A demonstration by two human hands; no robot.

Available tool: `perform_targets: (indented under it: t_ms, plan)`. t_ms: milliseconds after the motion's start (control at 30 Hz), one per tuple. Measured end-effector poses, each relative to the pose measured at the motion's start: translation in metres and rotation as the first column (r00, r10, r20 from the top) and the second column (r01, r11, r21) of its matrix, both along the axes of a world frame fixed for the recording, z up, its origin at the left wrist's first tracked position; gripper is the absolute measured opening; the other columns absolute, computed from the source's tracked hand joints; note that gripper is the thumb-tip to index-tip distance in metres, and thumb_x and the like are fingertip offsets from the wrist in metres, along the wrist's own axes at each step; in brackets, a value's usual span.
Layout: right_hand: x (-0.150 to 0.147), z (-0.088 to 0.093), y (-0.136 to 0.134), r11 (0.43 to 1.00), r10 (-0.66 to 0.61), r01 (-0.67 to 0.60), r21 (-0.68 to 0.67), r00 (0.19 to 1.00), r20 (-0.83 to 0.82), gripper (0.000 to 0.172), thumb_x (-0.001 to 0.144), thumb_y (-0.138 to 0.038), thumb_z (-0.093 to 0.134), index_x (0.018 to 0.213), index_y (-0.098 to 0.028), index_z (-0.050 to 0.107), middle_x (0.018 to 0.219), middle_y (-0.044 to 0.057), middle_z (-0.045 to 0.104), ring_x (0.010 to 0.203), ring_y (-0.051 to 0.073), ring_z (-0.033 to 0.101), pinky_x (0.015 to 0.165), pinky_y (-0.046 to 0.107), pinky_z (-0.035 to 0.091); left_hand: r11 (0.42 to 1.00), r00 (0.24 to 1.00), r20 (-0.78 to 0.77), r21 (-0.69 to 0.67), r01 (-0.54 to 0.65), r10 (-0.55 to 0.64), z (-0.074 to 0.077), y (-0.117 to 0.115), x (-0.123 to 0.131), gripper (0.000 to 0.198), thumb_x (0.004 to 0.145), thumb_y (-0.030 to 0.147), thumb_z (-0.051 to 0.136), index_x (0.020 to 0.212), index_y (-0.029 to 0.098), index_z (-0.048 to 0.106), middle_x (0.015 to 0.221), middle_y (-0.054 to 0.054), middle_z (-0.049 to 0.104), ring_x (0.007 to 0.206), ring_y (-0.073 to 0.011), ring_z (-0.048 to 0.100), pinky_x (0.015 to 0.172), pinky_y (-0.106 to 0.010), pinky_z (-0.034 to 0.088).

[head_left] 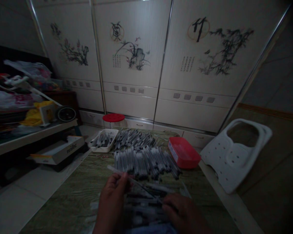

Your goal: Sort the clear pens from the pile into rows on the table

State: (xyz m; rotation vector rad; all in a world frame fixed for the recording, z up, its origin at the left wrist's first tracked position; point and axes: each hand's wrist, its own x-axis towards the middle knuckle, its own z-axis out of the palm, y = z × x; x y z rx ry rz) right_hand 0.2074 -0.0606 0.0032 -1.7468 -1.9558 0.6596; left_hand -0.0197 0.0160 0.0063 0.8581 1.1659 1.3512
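My left hand (112, 196) pinches a slim, translucent pen (142, 186) near its pale upper end, which sticks out past the thumb. The pen slants down to the right, darker along its lower part. At that lower end the fingers of my right hand (182, 209) are closed on it; the exact grip is dim and blurred. Beneath both hands lie loose pens (144, 209) with clear and dark parts. Just beyond, a dense row of pens (144, 161) lies side by side, with another heap of pens (135, 138) behind it.
On the wood-patterned table (70, 191) stand a white tray (101, 149) of pens and a red plastic box (185, 154). A red stool (113, 117) is behind. A white perforated plastic seat (236, 156) is at right; a cardboard box (61, 151) and a cluttered bench (36, 133) are at left.
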Motion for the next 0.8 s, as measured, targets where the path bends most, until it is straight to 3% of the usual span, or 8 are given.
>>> perform_targets:
  t_ms: [167, 333, 467, 567, 700, 800]
  plan:
    - [0.004, -0.001, 0.000, 0.999, 0.011, -0.006, -0.049, 0.994, 0.106, 0.022, 0.093, -0.026, 0.051, 0.093, -0.022, 0.073, 0.094, 0.005, 0.073, 0.090, 0.022, 0.068, 0.077, 0.029, 0.044, 0.976, 0.978, 0.029, 0.052, -0.210, 0.208, -0.002, 0.015, -0.029, 0.037, 0.077, 0.053, 0.076, 0.089, 0.020, 0.065, 0.092, -0.002, 0.075, 0.081, -0.0158, 0.066, 0.077, -0.027, 0.050]
    - [0.004, 0.000, -0.002, 0.998, -0.016, 0.021, -0.063, 0.997, 0.076, 0.021, 0.090, -0.024, 0.054, 0.097, -0.023, 0.073, 0.098, 0.006, 0.075, 0.093, 0.023, 0.069, 0.079, 0.030, 0.044, 0.973, 0.973, 0.061, 0.044, -0.225, 0.222, 0.001, 0.014, -0.030, 0.037, 0.075, 0.053, 0.078, 0.088, 0.020, 0.066, 0.091, -0.001, 0.074, 0.082, -0.0152, 0.065, 0.077, -0.027, 0.051]
    - [0.004, 0.003, -0.002, 0.997, -0.061, 0.062, -0.055, 0.998, 0.018, 0.022, 0.089, -0.025, 0.054, 0.101, -0.021, 0.071, 0.097, 0.006, 0.074, 0.090, 0.023, 0.068, 0.077, 0.032, 0.045, 0.992, 0.988, 0.092, 0.014, -0.123, 0.122, 0.000, 0.009, -0.014, 0.038, 0.074, 0.053, 0.079, 0.085, 0.019, 0.065, 0.091, -0.003, 0.075, 0.076, -0.0145, 0.065, 0.073, -0.026, 0.051]
    - [-0.002, 0.004, -0.002, 0.996, -0.073, 0.076, 0.037, 0.994, -0.084, 0.022, 0.093, -0.030, 0.051, 0.100, -0.021, 0.070, 0.096, 0.006, 0.072, 0.088, 0.021, 0.067, 0.078, 0.032, 0.047, 1.000, 0.992, 0.121, -0.003, 0.021, -0.021, 0.002, 0.001, 0.001, 0.036, 0.075, 0.050, 0.079, 0.083, 0.018, 0.066, 0.081, -0.001, 0.071, 0.068, -0.0127, 0.060, 0.066, -0.024, 0.048]
    - [-0.018, 0.005, -0.003, 0.980, -0.087, 0.131, 0.152, 0.961, -0.264, 0.029, 0.096, -0.042, 0.047, 0.102, -0.023, 0.068, 0.100, 0.008, 0.071, 0.092, 0.023, 0.067, 0.081, 0.034, 0.048, 0.961, 0.955, 0.113, -0.003, 0.275, -0.273, 0.006, -0.015, 0.021, 0.029, 0.083, 0.046, 0.073, 0.083, 0.018, 0.068, 0.074, 0.001, 0.065, 0.066, -0.0118, 0.055, 0.065, -0.022, 0.045]
    - [-0.030, 0.005, -0.004, 0.992, -0.082, 0.114, 0.062, 0.922, -0.379, 0.039, 0.095, -0.054, 0.045, 0.105, -0.023, 0.066, 0.097, 0.008, 0.073, 0.088, 0.023, 0.067, 0.078, 0.034, 0.048, 0.921, 0.916, 0.108, -0.022, 0.390, -0.386, 0.005, -0.024, 0.033, 0.028, 0.081, 0.045, 0.075, 0.082, 0.018, 0.070, 0.073, 0.000, 0.065, 0.067, -0.0126, 0.055, 0.065, -0.022, 0.043]
